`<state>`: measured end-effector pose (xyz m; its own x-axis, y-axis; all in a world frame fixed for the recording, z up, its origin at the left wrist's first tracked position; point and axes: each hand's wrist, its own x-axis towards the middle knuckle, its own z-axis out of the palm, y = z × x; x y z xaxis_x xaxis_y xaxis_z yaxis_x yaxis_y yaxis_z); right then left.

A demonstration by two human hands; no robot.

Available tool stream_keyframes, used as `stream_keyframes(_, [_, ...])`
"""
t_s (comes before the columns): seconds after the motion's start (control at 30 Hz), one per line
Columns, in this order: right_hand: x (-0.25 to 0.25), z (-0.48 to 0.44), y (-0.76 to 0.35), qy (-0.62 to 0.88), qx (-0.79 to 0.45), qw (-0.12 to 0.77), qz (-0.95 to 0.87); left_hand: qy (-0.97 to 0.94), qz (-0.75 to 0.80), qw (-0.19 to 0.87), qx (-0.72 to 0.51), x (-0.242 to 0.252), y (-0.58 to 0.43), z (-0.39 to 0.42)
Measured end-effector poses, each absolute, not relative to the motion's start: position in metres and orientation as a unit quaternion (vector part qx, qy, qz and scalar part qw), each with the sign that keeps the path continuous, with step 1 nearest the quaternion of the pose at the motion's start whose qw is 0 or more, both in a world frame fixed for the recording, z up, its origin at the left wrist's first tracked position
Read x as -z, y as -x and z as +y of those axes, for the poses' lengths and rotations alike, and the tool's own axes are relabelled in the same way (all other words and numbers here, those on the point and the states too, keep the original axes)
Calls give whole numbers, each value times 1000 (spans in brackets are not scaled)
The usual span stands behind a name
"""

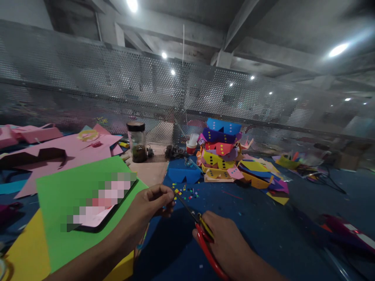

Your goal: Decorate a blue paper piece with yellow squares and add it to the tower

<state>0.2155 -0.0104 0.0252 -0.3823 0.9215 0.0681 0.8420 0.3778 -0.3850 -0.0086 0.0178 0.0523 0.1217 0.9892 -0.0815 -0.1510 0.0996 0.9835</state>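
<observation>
My right hand (227,238) is closed around the handles of a pair of scissors (205,246) with red and partly yellow grips. Its dark blades point up and left, and their tips reach my left hand (159,199). There the thumb and forefinger are pinched together; what they hold, if anything, is too small to tell. Just beyond the fingertips, tiny coloured paper squares (190,193) lie scattered on the blue table (170,242). Behind them rests a folded blue paper piece (184,175) with a notch in its lower edge.
A phone (102,207) lies on green paper (55,195) at left, above yellow paper (32,249). Farther back stand a dark-lidded jar (136,142), a red-and-white cup (191,146) and a stack of colourful cut-paper pieces (221,148). A perforated metal panel (146,86) runs behind.
</observation>
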Motion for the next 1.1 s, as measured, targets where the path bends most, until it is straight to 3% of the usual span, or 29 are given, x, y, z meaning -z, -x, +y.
stream_keyframes(1.1, [-23, -9, -217, 547, -158, 145, -809, -466, 461, 581, -482, -57, 8, 16])
